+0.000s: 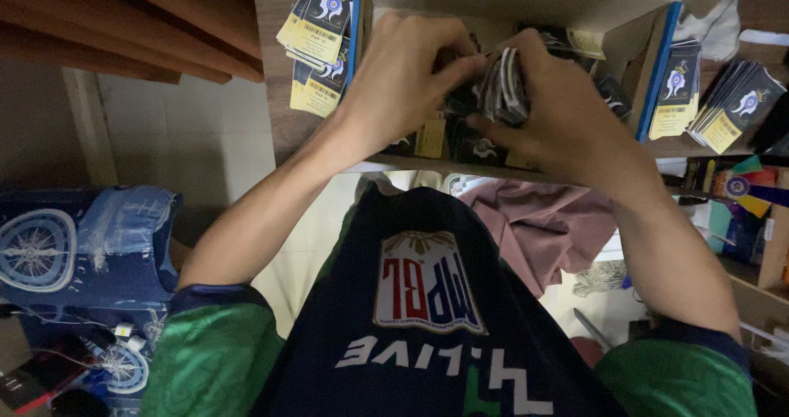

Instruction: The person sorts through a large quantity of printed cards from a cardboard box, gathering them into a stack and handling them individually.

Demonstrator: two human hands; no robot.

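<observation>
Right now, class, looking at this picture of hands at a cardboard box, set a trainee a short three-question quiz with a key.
1. True or false: both hands grip the bundle of dark tags.
2. Where are the hands working? A) on the floor B) inside the cardboard box C) on the pink cloth
3. What lies on the desk just left of the box?

Key
1. True: left hand and right hand both pinch it.
2. B
3. A stack of yellow-edged tags.

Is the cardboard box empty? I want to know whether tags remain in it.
No, dark tags lie inside the cardboard box under both hands, which hold a stack of tags.
</observation>
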